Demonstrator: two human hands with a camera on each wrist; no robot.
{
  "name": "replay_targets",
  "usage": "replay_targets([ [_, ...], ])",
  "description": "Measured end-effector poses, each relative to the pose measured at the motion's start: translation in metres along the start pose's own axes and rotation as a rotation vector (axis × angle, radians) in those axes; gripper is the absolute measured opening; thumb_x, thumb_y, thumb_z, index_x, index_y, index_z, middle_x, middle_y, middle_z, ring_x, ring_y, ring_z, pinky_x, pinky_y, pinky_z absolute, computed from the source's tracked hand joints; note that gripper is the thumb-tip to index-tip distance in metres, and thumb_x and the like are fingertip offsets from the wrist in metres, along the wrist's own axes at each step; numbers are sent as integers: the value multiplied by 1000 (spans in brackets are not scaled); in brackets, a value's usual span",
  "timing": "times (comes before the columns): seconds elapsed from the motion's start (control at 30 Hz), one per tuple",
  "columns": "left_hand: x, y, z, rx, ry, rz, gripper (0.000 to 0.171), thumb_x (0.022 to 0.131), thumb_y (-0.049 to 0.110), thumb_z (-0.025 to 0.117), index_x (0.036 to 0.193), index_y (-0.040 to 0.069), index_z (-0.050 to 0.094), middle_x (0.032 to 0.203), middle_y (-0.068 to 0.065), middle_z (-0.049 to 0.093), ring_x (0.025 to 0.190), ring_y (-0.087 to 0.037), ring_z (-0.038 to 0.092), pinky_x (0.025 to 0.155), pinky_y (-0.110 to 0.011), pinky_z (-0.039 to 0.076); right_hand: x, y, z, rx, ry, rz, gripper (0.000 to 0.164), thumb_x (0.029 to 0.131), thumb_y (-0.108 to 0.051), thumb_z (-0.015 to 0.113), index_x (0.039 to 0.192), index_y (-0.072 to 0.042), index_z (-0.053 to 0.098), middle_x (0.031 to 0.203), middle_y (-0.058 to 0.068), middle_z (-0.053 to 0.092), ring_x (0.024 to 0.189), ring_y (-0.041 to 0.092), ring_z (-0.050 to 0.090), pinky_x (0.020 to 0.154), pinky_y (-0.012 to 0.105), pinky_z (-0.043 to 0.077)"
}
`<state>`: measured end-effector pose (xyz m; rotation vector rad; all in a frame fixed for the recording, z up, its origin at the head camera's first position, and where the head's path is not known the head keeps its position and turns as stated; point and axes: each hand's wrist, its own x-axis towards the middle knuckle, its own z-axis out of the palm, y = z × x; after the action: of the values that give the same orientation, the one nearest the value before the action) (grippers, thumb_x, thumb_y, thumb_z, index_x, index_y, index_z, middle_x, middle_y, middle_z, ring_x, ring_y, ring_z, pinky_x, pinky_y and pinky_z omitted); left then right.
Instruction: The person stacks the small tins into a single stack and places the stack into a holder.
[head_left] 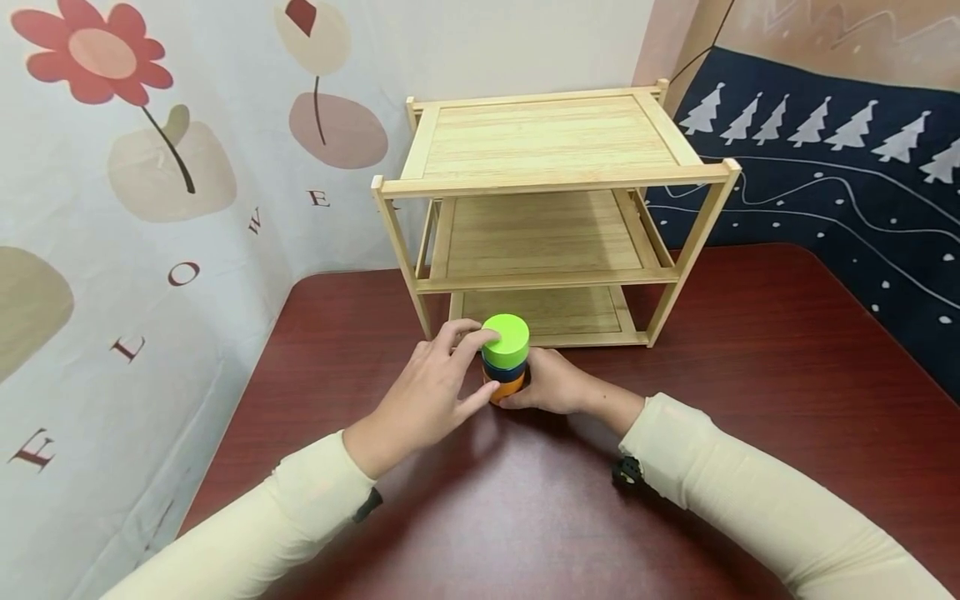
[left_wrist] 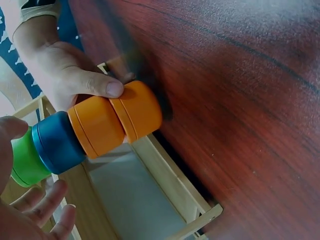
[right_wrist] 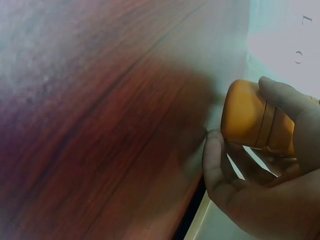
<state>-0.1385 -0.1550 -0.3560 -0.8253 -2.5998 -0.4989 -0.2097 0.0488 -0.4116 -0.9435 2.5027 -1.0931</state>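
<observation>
Small round jars with a seam near one end are stacked in a column: a lime green jar [head_left: 508,340] on top, a dark blue jar [left_wrist: 59,142] under it, then an upper orange jar [left_wrist: 98,126] and a lower orange jar [left_wrist: 142,111]. My right hand [head_left: 557,382] grips the orange part low down, thumb on the near side and fingers behind. Around the top of the column my left hand [head_left: 423,390] is spread loosely, a fingertip at the green jar and the thumb lower down. Whether the column's base touches the table cannot be told.
Just behind the jars stands a light wooden rack [head_left: 551,179] with three shelves, its front legs on the dark red table [head_left: 337,333]. A printed cloth [head_left: 247,92] hangs at the left and back, a dark blue patterned one [head_left: 862,192] at the right.
</observation>
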Motion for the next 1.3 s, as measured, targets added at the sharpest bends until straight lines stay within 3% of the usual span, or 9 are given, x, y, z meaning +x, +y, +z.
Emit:
replay_targets([
  [0.53, 3, 11, -8, 33, 0, 28, 55, 89, 27, 76, 134, 14, 47, 130, -8, 50, 87, -17, 60, 83, -39, 48, -13, -5, -6, 0, -13, -15, 55, 78, -21, 85, 124, -8, 59, 109, 5, 71, 97, 16, 67, 89, 34, 53],
  [0.87, 8, 15, -13, -12, 78, 88, 61, 87, 26, 79, 131, 7, 42, 130, -8, 53, 113, -19, 60, 78, -37, 49, -24, -20, -15, 69, -39, -37, 51, 80, -23, 84, 122, -8, 59, 107, 4, 71, 93, 14, 66, 89, 41, 55],
  [1.3, 15, 24, -27, -68, 186, 156, 66, 83, 21, 82, 130, 5, 38, 123, -9, 53, 100, -25, 62, 85, -41, 52, -34, -38, -30, 111, -24, -83, 45, 79, -20, 84, 117, -7, 63, 105, 3, 72, 92, 13, 66, 85, 33, 55],
])
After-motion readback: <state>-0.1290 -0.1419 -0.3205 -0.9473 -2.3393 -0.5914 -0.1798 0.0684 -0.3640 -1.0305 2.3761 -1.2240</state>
